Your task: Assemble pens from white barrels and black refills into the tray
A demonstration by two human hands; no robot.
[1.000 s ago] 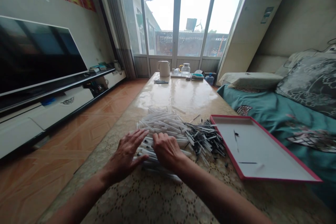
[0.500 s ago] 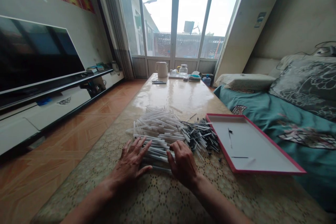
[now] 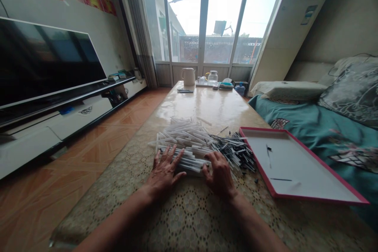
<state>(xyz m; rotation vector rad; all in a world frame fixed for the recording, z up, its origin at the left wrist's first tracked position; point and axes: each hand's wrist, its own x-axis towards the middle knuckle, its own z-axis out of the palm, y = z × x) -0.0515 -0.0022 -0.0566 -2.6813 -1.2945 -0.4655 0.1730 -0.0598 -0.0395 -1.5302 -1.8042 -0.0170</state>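
My left hand (image 3: 165, 171) lies with its fingers spread on the left ends of a row of white pen barrels (image 3: 193, 162). At the row's right ends is my right hand (image 3: 221, 175), its fingers loosely bent and its thumb apart from the forefinger. It touches the barrel ends without a visible grip on any. Beyond the hands spreads a loose pile of pale, see-through pen barrels (image 3: 186, 132). Close by on the right lies a heap of thin black and clear pen parts (image 3: 238, 151), perhaps refills and caps.
A shallow white tray with a red rim (image 3: 313, 167) holds a few thin pen parts. At the table's far end stand a beige jug (image 3: 188, 76), a glass pot (image 3: 213, 78) and a tissue pack (image 3: 226, 84). A sofa (image 3: 298, 122) borders the table (image 3: 189, 220) on the right.
The view has turned slightly left, so everything sits further right. The row of barrels under my hands is pushed closer to the pile, both hands moving forward with it.
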